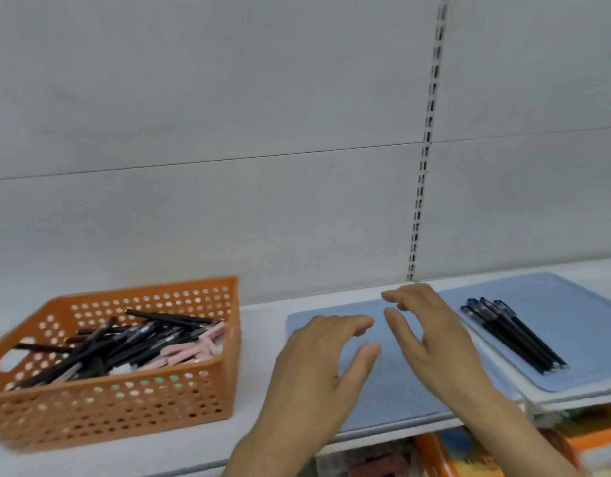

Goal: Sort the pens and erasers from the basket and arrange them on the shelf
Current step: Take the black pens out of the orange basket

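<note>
Baskets: one, an orange perforated basket (118, 401), well off to the left of the left hand's fingers.
Pens in the basket: a tangled heap of black pens (125, 342), too jumbled to count.
Erasers in the basket: several pink erasers (190, 349), exact number unclear.
Sorted pens: about five black pens in a row (514, 335), just right of the right hand's fingers.
Blue mats: two, one mat under the fingers (393, 383), one right-hand mat (572, 311).
Hands: two, left hand (317, 366) and right hand (431, 335), both empty.

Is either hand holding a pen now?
No, the left hand and right hand hover open over the blue mat.
</note>
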Tool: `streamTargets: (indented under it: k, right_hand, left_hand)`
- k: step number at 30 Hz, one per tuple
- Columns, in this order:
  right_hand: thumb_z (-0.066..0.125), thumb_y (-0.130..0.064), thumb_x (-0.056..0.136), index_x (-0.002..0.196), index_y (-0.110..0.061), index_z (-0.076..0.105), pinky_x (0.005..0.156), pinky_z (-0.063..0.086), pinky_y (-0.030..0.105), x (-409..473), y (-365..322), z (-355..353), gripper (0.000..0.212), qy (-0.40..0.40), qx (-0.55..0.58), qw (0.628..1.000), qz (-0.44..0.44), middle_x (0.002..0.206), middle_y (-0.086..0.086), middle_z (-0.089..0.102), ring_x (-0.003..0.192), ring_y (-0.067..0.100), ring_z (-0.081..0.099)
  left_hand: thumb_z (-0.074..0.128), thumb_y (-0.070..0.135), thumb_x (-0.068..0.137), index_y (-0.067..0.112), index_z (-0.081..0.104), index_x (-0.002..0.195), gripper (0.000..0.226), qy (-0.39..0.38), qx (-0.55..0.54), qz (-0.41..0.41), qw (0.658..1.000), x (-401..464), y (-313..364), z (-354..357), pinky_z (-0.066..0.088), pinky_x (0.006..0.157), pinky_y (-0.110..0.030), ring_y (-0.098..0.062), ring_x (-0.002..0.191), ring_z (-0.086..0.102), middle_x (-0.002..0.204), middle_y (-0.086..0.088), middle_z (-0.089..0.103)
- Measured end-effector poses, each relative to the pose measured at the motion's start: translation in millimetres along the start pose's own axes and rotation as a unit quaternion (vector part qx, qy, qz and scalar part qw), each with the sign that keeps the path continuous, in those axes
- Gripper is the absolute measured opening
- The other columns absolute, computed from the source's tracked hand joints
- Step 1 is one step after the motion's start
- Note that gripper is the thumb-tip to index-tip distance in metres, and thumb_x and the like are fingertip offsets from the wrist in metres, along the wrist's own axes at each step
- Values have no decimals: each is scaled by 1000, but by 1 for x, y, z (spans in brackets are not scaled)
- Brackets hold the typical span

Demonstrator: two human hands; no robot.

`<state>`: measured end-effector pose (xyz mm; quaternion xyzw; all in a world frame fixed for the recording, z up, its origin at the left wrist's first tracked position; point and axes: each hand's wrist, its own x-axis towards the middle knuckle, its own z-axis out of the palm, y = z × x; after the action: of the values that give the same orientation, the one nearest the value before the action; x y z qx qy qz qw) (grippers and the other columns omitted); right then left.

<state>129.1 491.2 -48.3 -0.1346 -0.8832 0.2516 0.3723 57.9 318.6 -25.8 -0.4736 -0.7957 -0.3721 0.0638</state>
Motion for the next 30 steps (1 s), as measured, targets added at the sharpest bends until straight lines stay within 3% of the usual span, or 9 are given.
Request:
streamTargets:
  k: [5, 10, 12, 15, 18, 20, 24, 30]
  right_hand:
    - [56, -26, 95, 106, -25, 67, 80, 46, 27, 33, -92, 55, 16, -87, 63, 988, -107, 96, -18, 60, 93, 3, 57]
    - [56, -29, 94, 110, -25, 67, 85, 45, 33, 71, -173, 125, 20, -227, -2, 954, -194, 105, -9, 66, 100, 12, 55]
    - [53, -29, 94, 108, -23, 66, 84, 47, 37, 86, -197, 154, 20, -286, -77, 931, -212, 107, -4, 66, 102, 17, 56]
    - [53, -22, 92, 106, -18, 62, 78, 51, 41, 101, -219, 194, 16, -353, -187, 893, -207, 108, 4, 63, 100, 27, 58]
    - [53, -18, 91, 104, -18, 58, 65, 47, 35, 108, -224, 221, 14, -365, -258, 875, -185, 102, 3, 62, 94, 27, 59]
    - [53, -19, 92, 103, -16, 58, 65, 47, 35, 111, -222, 227, 13, -374, -266, 874, -159, 101, 3, 61, 91, 26, 59]
    - [58, -23, 90, 101, -15, 60, 70, 51, 39, 114, -219, 230, 13, -406, -247, 868, -142, 95, 4, 62, 83, 24, 59]
    - [59, -24, 89, 90, -22, 47, 52, 30, 29, 111, -209, 233, 12, -381, -222, 884, -154, 75, -11, 44, 71, 16, 45]
  left_hand:
    - [45, 57, 92, 43, 60, 118, 33, 62, 66, -52, 995, -36, -61, -104, 43, 91, -19, 6, 107, 55, 111, 31, 59]
    - [57, 36, 94, 34, 62, 121, 27, 59, 187, -148, 969, -46, -148, -196, 42, 86, -20, 1, 103, 57, 116, 19, 65]
    - [57, 34, 94, 32, 64, 119, 26, 35, 217, -180, 959, -41, -178, -220, 42, 83, -21, -3, 102, 60, 114, 14, 67]
    - [58, 33, 93, 29, 67, 105, 15, -84, 249, -192, 945, -24, -211, -229, 44, 83, -25, -13, 103, 61, 108, 8, 69]
    - [62, 39, 90, 20, 70, 98, 23, -198, 230, -182, 935, -5, -228, -220, 50, 81, -35, -17, 90, 63, 96, 2, 70]
    - [64, 47, 86, 18, 70, 94, 31, -233, 240, -173, 926, 4, -233, -211, 50, 69, -35, -18, 78, 61, 81, 1, 67]
    - [66, 52, 83, 19, 47, 66, 41, -261, 294, -152, 907, 13, -234, -202, 32, 51, -30, -15, 57, 44, 62, 3, 46]
    - [55, 32, 95, 7, 58, 98, 24, -279, 243, -127, 920, 8, -237, -208, 40, 63, -33, -22, 72, 52, 84, -7, 59]
